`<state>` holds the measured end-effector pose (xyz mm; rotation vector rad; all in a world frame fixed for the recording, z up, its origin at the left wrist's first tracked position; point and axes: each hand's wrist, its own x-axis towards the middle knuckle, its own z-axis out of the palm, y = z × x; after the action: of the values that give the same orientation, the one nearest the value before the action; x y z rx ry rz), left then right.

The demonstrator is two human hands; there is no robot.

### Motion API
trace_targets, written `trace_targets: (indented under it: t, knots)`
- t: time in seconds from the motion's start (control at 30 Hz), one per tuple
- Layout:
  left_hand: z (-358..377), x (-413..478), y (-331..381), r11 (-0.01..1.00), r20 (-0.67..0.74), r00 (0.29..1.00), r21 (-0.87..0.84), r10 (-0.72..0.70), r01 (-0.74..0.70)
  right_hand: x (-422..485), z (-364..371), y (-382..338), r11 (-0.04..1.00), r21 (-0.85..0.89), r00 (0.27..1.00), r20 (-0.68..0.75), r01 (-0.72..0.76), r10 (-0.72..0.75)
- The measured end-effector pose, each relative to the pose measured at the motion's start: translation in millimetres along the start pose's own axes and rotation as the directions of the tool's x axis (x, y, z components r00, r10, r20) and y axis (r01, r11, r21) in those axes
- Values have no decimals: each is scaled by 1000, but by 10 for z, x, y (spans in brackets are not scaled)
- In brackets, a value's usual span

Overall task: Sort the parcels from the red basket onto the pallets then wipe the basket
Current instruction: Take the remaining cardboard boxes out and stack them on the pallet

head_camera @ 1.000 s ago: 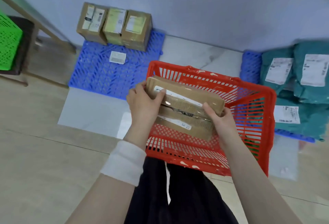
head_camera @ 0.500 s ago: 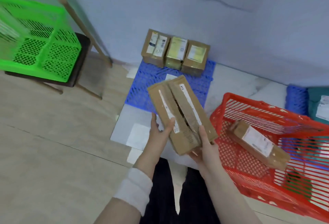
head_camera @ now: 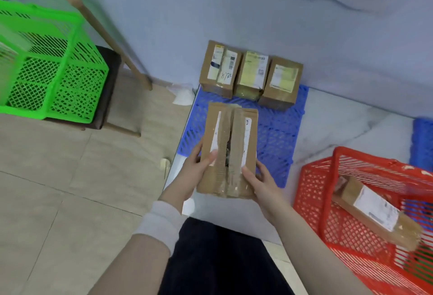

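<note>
Head view looks down at a person crouched over the floor [head_camera: 58,177]. The left hand [head_camera: 196,173] and right hand [head_camera: 260,180] both grasp the held parcels [head_camera: 237,130], two long cardboard ones pressed side by side. Each hand curls round the near end of its side, with the thumb on top. The pair is lifted above the near edge of the pallet [head_camera: 278,130], pointing lengthwise away from the person toward the wall [head_camera: 234,13].

At the far edge of that blue pallet, three boxes [head_camera: 251,74] stand in a row against the wall, touching one another, labels facing up.

To the right on the floor sits the red basket [head_camera: 311,191], tilted in the frame. One more parcel [head_camera: 375,210] lies slanted inside it, a white label on top. A second pallet [head_camera: 423,140] shows just behind the basket at the right edge.

On the left, well apart, a green basket [head_camera: 46,60] rests on a dark stool [head_camera: 110,88]. A white wristband [head_camera: 161,222] wraps the left wrist.
</note>
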<state>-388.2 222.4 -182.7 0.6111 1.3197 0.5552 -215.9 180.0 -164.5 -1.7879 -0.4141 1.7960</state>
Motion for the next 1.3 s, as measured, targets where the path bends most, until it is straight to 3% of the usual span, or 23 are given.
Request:
trace_targets:
  t: [0.2, 0.47, 0.67, 0.83, 0.93, 1.17, 1.3]
  knots:
    - [-446, 935, -41, 981, -201, 977, 192, 69, -30, 1026, 551, -46, 1000, 9, 1000, -16, -7, 7]
    - [-776, 1730, -156, 904, -167, 978, 425, 122, -40, 1822, 833, 70, 994, -74, 992, -102, -78, 70]
    - [-678, 1901, -120, 892, -171, 974, 449, 147, -56, 2022, 810, 45, 981, -189, 985, -173, -50, 17]
    - [-542, 1842, -42, 858, -205, 971, 514, 125, -2, 1953, 774, 3, 965, -254, 985, -170, -61, 17]
    - [-407, 1680, 127, 805, -270, 930, 592, 250, -45, 1770, 720, -107, 958, -278, 984, -176, -71, 22]
    - [180, 988, 324, 524, -58, 942, 841, 330, -132, 923, 300, -239, 933, -353, 966, -214, 61, -144]
    - [733, 484, 338, 545, 9, 934, 810, 357, -216, 310, -44, -167, 909, -389, 929, -261, 147, -262]
